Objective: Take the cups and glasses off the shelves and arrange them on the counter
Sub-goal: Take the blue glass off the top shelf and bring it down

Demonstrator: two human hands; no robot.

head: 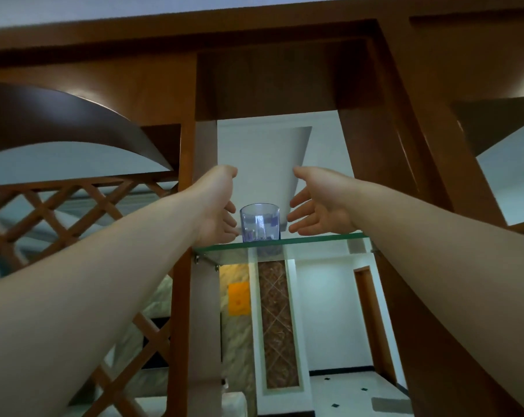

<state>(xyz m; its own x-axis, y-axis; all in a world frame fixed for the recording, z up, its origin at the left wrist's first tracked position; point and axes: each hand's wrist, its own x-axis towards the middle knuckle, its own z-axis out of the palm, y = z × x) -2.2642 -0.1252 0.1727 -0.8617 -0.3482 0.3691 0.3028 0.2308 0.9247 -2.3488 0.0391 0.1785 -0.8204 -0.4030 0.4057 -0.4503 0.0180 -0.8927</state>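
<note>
A clear bluish glass tumbler (260, 221) stands upright on a high glass shelf (321, 238) inside a wooden cabinet opening. Both my arms reach up toward it. My left hand (218, 203) is just left of the glass, fingers curled and apart, fingertips close to its side; contact is unclear. My right hand (318, 203) is just right of it, palm facing the glass, fingers spread, a small gap between them. Neither hand holds anything.
Wooden uprights (191, 182) frame the shelf on both sides. A wooden lattice panel (83, 206) fills the left. Another cabinet panel (375, 161) rises on the right. Below the shelf, a room beyond with a tiled floor (345, 395) shows through.
</note>
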